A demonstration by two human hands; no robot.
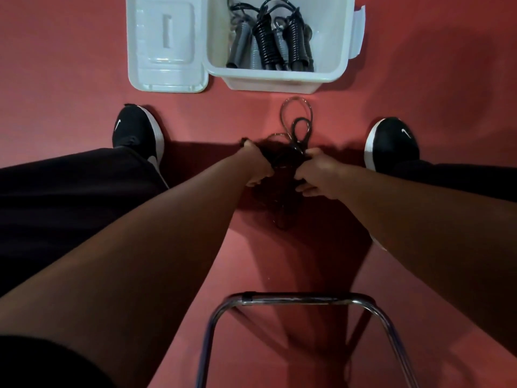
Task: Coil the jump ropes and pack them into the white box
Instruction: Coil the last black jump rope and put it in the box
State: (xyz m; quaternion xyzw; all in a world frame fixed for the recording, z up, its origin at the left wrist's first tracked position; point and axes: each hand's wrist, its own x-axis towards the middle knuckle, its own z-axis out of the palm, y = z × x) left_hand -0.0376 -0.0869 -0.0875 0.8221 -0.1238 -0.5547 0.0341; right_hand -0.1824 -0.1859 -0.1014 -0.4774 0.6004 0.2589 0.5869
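Note:
A black jump rope [297, 127] hangs in loops between my hands above the red floor. My left hand [257, 166] grips its dark bundle from the left, and my right hand [313, 175] grips it from the right. The part of the rope inside my fists is hidden in shadow. Straight ahead stands the white box [330, 75], open, with several coiled black and grey jump ropes [268, 43] inside it.
The box's white lid [167, 46] lies flat on the floor to the left of the box. My two black shoes [137, 133] [391, 144] flank the rope. A chrome stool frame [302, 299] sits below me.

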